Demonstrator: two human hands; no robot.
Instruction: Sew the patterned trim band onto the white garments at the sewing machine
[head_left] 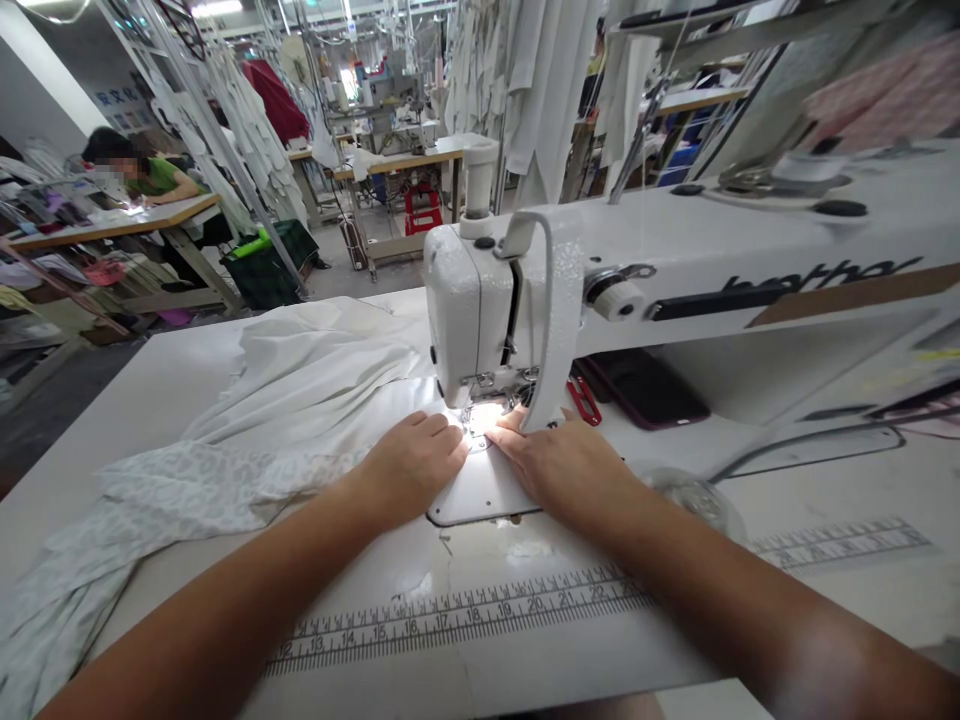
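Note:
A white sewing machine (pixel 469 290) stands before me, its lamp glaring on the presser foot and needle plate. Just left of the needle, my left hand (pixel 416 465) is closed, fingers curled on the edge of a white garment (pixel 322 370). From there the cloth spreads leftward over the table, with a pale patterned part (pixel 202 480) nearer me. On the right of the foot, my right hand (pixel 566 465) lies low with its fingers stretched toward the needle. Its fingertips touch down by the plate; glare hides any cloth edge under them.
Behind the machine's needle lie red thread snips (pixel 583 400) and a dark phone (pixel 649 385). A clear round dish (pixel 694 500) sits beside my right forearm. A printed ruler strip (pixel 480 615) runs along the table front. Another person (pixel 150 175) works at a far-left table.

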